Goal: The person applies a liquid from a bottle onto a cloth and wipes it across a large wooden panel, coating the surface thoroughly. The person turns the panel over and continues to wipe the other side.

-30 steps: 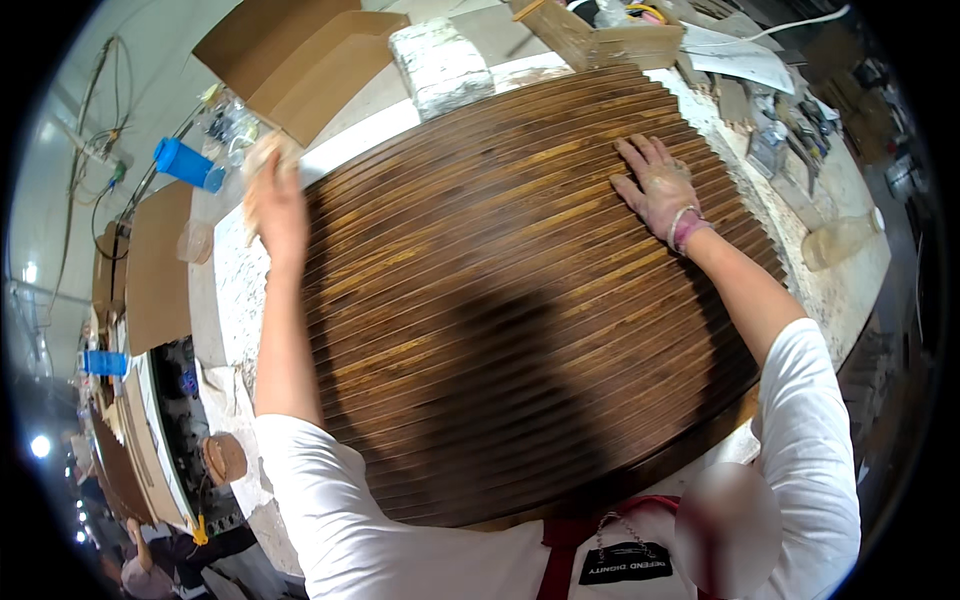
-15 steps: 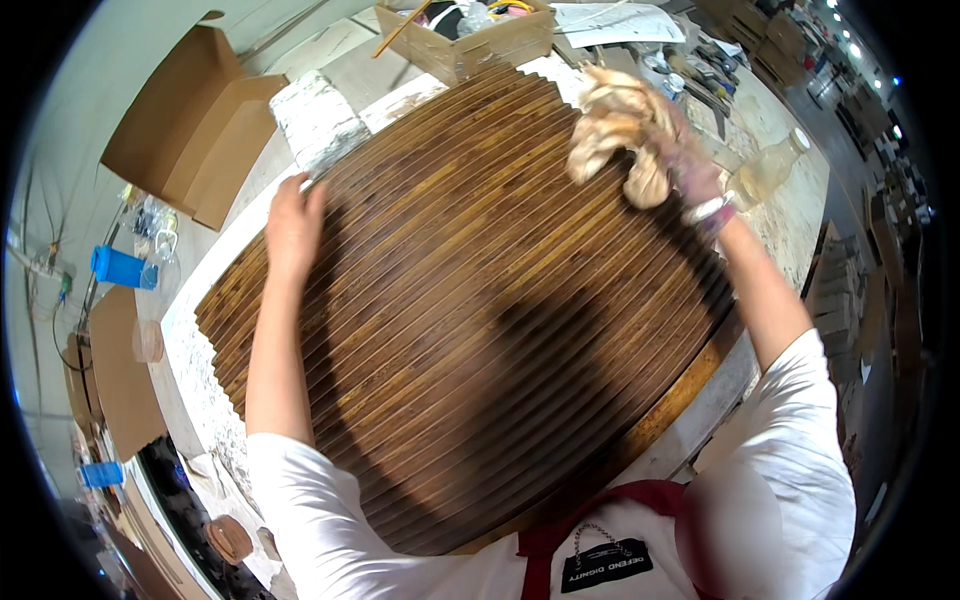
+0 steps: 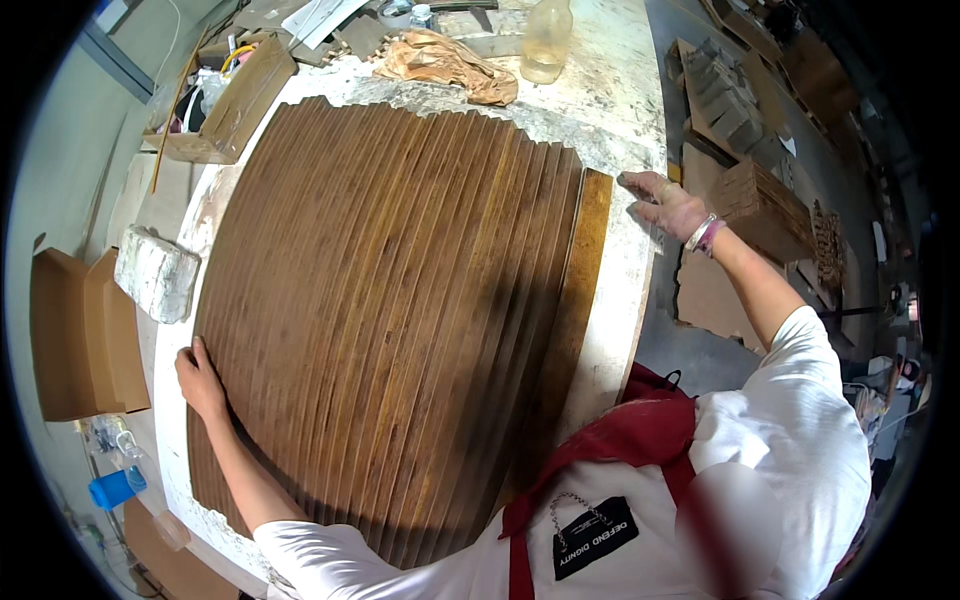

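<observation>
A wide row of dark brown wooden strips [image 3: 390,280] lies side by side on the pale worktable, with stepped, uneven ends. At its left edge rests my left hand [image 3: 203,382], thumb and fingers apart along the outermost strip. My right hand [image 3: 672,208] is over the table's right edge, beside the end of a lighter brown strip [image 3: 585,270]; its fingers are spread and hold nothing. Beyond the strips' far ends a crumpled tan cloth [image 3: 450,65] lies on the table.
Behind the cloth stands a clear bottle [image 3: 546,45] with some liquid. An open carton of odds and ends [image 3: 235,110] is at the far left. A white-wrapped block [image 3: 157,275] and an empty cardboard box [image 3: 88,335] sit left of the strips. Stacked wood [image 3: 765,205] is off to the right.
My right hand has let go of the cloth, which now lies beyond the strips, and has moved to the table's right edge. The view has turned right; my left hand stays at the strips' edge.
</observation>
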A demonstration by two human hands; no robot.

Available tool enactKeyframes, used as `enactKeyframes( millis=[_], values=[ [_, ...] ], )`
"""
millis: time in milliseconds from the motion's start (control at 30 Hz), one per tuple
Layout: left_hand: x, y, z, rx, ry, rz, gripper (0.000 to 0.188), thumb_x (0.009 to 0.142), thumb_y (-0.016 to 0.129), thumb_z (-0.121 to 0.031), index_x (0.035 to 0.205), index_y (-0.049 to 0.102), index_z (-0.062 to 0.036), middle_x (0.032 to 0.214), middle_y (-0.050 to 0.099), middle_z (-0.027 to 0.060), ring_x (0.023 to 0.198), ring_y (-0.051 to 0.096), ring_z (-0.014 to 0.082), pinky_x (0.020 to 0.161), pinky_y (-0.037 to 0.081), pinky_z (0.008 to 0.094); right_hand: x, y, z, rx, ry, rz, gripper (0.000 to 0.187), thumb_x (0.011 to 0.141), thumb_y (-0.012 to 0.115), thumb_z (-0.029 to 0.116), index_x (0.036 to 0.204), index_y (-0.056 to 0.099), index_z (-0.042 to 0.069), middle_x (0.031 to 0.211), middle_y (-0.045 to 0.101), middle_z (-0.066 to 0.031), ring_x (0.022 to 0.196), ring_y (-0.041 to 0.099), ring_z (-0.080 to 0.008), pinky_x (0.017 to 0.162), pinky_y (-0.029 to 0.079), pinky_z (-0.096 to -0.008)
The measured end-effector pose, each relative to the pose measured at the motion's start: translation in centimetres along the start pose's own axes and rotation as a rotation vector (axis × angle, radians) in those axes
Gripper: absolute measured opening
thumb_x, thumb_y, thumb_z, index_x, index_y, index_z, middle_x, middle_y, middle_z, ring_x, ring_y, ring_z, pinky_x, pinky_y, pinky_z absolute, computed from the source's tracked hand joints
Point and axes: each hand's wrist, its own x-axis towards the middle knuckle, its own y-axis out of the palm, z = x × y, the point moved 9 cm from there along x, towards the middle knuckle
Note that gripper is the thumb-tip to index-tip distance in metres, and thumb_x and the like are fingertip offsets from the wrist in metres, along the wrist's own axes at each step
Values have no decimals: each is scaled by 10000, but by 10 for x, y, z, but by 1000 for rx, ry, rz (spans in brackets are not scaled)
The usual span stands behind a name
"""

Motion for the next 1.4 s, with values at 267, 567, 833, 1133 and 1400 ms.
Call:
enactKeyframes(
  millis=[267, 567, 833, 1133, 1400],
  values=[
    [-58, -8, -18, 49, 17, -17, 494, 992, 517, -411, 1146, 593, 53, 1098, 624, 227, 1014, 595, 387, 891, 461, 447, -1, 3, 33, -82, -46, -55, 617, 895, 590, 319, 1454, 410, 133, 1464, 452, -112, 1282, 497, -294, 1073, 393, -351],
    [-142, -59, -50, 23, 101, -63, 532, 1000, 523, -297, 1401, 421, 37, 1405, 453, 247, 1310, 429, 381, 1095, 341, 427, 37, 9, 11, -169, -116, -5, 545, 914, 562, 390, 1402, 490, 158, 1413, 485, -121, 1257, 512, -309, 1046, 413, -380],
    [-506, -200, 118, -297, -709, -362, 490, 1000, 540, -283, 1374, 483, 28, 1300, 588, 156, 1079, 614, 234, 875, 510, 324, 58, 19, 31, -230, -176, 34, 486, 919, 521, 394, 1353, 547, 178, 1400, 501, -99, 1261, 510, -298, 1042, 409, -394],
    [-687, -119, 12, -324, -1013, -113, 441, 949, 606, -292, 1219, 600, 56, 1141, 613, 192, 1050, 603, 272, 894, 472, 350, 108, 23, 8, -132, -555, 98, 492, 901, 568, 352, 1253, 590, 10, 1263, 587, -203, 1191, 532, -341, 1031, 390, -382],
    [-689, -127, -26, -236, -966, -270, 369, 879, 695, -157, 1212, 615, -18, 970, 606, 104, 798, 572, 187, 771, 489, 318, 152, 29, -32, 70, -361, 244, 562, 918, 607, 316, 1350, 511, -30, 1340, 557, -205, 1264, 504, -276, 1055, 380, -343]
  ],
)
